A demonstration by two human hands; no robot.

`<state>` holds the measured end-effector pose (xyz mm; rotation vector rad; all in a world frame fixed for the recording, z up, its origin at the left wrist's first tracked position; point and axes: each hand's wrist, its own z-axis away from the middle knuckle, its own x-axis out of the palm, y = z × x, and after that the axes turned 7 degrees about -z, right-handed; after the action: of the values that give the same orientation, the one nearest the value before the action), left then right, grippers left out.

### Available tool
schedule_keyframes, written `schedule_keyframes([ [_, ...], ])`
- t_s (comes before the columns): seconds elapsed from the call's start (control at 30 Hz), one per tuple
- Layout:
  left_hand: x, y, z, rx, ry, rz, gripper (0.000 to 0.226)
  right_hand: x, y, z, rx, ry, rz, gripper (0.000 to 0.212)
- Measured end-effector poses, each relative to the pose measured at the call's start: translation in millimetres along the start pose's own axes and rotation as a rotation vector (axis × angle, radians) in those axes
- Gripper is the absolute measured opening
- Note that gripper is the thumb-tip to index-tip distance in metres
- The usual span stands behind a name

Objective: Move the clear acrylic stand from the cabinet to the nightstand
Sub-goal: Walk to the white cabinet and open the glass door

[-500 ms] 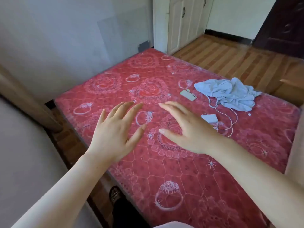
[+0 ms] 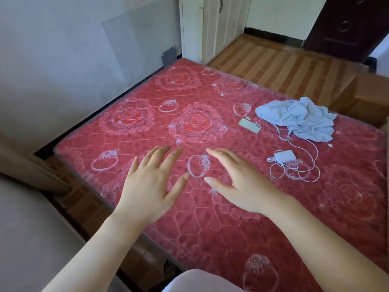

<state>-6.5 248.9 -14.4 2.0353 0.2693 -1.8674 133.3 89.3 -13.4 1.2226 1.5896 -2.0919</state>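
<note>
My left hand (image 2: 150, 186) and my right hand (image 2: 240, 182) hover palm-down over a red patterned mattress (image 2: 210, 228), fingers spread, holding nothing. A clear, nearly see-through sheet (image 2: 139, 36) leans against the grey wall at the far side of the mattress, with a small grey piece (image 2: 169, 56) at its lower right corner. Whether this sheet is the acrylic stand I cannot tell. A white cabinet (image 2: 216, 26) with closed doors stands at the far corner beyond the bed. No nightstand shows clearly.
On the mattress lie a white phone (image 2: 250, 125), a white charger with coiled cable (image 2: 285, 156) and a crumpled light-blue cloth (image 2: 301, 119). A brown wooden surface (image 2: 21, 228) sits at the left. Wood-strip floor (image 2: 284, 64) and a dark door (image 2: 345, 26) lie beyond.
Both hands have stayed spread over the mattress, nearly unmoved. The view has shifted slightly, showing a little more of the right side of the bed.
</note>
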Motion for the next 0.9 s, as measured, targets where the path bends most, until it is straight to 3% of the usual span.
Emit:
schedule_keyframes([
  [0.13,1,-28,1,-0.006,-0.05,0.029,0.058,21,-15,-20,0.102,0.0,-0.146,0.058],
  [0.3,7,-42,4,-0.051,-0.056,0.059,0.057,32,-20,-31,0.043,-0.063,-0.139,0.059],
  [0.57,41,-45,34,-0.265,-0.029,0.196,0.056,41,-9,-50,-0.033,-0.173,-0.063,0.059],
  [0.9,43,-115,0,-0.2,-0.025,0.295,0.058,72,-33,-102,0.035,-0.177,-0.005,0.055],
])
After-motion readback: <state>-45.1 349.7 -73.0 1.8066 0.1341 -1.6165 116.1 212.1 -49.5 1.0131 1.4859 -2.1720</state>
